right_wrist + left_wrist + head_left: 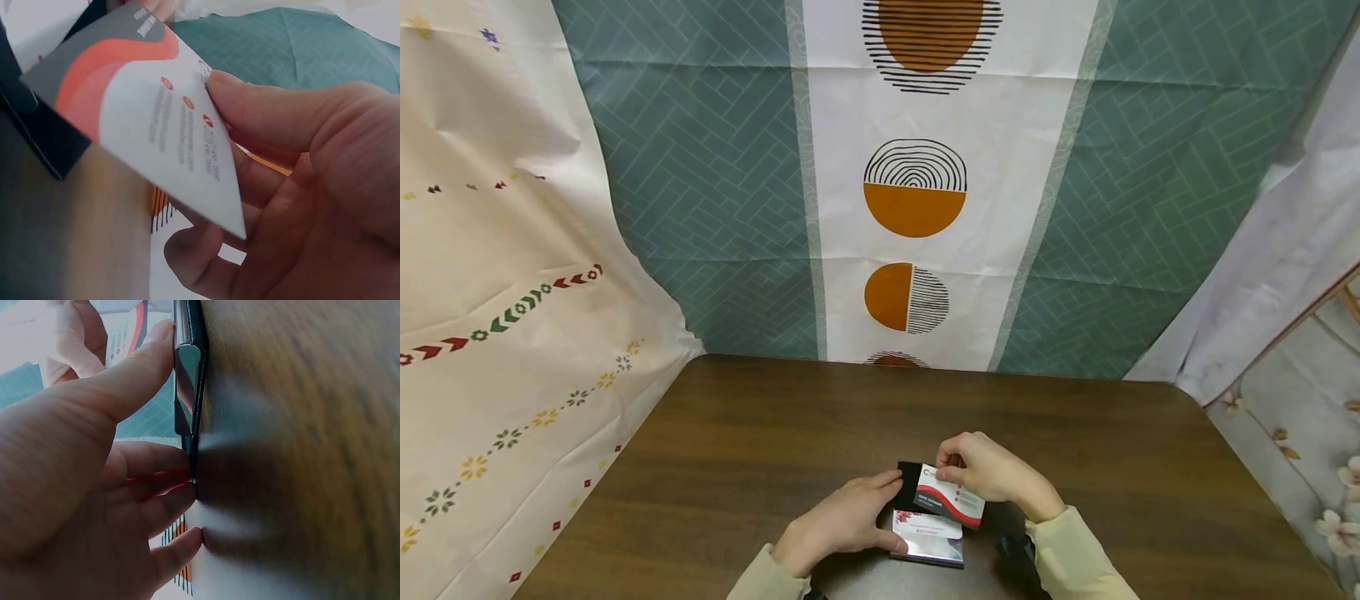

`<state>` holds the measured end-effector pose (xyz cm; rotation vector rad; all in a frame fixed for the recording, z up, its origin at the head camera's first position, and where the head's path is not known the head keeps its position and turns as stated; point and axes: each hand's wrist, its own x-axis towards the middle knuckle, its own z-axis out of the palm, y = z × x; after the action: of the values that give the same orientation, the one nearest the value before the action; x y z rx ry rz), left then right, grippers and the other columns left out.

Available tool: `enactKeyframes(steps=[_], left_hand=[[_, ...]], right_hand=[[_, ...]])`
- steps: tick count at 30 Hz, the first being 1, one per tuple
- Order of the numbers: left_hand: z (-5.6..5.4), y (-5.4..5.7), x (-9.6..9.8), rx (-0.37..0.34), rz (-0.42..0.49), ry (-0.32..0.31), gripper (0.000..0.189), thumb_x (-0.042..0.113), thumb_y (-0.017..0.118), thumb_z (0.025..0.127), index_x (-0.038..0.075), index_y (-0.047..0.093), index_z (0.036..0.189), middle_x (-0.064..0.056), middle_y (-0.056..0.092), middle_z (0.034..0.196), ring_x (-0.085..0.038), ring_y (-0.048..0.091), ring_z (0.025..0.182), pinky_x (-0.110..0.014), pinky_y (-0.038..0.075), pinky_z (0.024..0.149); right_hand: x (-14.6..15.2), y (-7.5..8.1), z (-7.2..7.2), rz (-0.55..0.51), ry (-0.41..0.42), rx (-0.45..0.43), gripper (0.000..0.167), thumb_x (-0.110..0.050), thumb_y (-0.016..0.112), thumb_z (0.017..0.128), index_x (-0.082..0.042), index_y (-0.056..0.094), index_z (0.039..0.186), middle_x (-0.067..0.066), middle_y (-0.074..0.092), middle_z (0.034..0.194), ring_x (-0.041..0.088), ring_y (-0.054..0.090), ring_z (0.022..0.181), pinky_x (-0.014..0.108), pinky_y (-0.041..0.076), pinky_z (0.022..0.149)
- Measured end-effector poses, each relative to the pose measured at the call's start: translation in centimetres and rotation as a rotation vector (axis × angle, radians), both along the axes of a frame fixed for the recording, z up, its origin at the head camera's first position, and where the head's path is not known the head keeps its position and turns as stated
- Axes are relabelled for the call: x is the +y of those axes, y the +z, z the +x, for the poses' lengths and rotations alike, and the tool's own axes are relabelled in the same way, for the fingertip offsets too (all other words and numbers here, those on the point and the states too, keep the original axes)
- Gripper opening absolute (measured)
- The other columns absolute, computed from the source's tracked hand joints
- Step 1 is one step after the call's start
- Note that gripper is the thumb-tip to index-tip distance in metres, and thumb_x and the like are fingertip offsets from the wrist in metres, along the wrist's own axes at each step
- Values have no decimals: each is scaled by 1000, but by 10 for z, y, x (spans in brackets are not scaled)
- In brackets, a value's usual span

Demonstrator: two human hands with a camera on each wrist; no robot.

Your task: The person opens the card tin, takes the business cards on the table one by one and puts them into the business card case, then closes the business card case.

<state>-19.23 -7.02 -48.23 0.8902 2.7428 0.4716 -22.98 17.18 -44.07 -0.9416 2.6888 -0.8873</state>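
Observation:
A business card holder lies unfolded near the table's front edge, its black flap [908, 486] away from me and its shiny silver case [934, 548] nearer. White cards with red print [929, 525] show in the case. My left hand [847, 518] rests along the holder's left side, thumb on the silver case, straight fingers at the flap's edge and on the table. Between thumb and fingers, my right hand [996, 473] pinches a white business card [156, 112] with a red wave and a dark grey corner. That card is tilted over the holder, overlapping the flap and case.
The brown wooden table [775, 408] extends to both sides and behind the holder. A patterned green and white cloth [722, 208] hangs at its back edge. Cream cloth [512, 333] hangs at the left, and a floral cloth [1292, 450] covers the right side.

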Motion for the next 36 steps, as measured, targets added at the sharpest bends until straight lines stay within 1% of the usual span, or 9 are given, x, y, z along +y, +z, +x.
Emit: enactKeyframes(steps=[3,7,15,23,29,31,36], left_hand=[[0,1,0,0,0,4,89,60,73,78,5,49,144,-6,41,151,-23,43,134,-40,37,108],[1,1,-1,2,6,3,89,59,73,78,6,48,144,-7,41,151,-25,43,134,-41,36,108],[-1,-1,-2,-7,54,-15,90,59,74,77,12,45,148,-5,41,151,-23,43,133,-44,36,108],[-2,-1,-2,-14,39,-16,92,60,72,78,11,42,149,-8,39,152,-24,42,134,-44,36,108],[-1,-1,-1,-4,17,-14,90,60,72,78,7,46,146,-8,41,152,-24,43,134,-43,36,108],[-1,0,0,-4,8,-14,90,60,72,78,6,47,145,-8,41,151,-24,43,134,-43,36,108],[0,1,-1,-14,-1,-12,91,61,70,79,5,46,145,-8,39,153,-24,41,136,-44,34,110]], right_hand=[[-4,-2,0,1,17,8,15,-12,72,90,-19,65,77,-12,54,66,4,48,61,22,42,54],[-11,-5,0,-2,17,14,14,-14,71,90,-20,65,79,-13,55,67,3,49,62,23,43,55],[-22,-14,2,-13,34,42,13,-16,71,91,-20,65,80,-14,54,68,3,48,61,22,43,52],[-26,-18,4,51,-1,81,15,-18,72,90,-21,63,79,-15,52,66,2,46,57,22,40,50],[-28,-23,7,116,-23,106,18,-20,75,88,-22,62,75,-14,49,62,3,45,54,23,38,47],[-29,-25,8,135,-23,107,18,-21,75,87,-22,62,74,-15,49,62,3,44,54,23,38,47],[-32,-27,12,154,7,90,21,-20,76,86,-23,62,71,-16,50,62,2,44,53,23,38,46]])
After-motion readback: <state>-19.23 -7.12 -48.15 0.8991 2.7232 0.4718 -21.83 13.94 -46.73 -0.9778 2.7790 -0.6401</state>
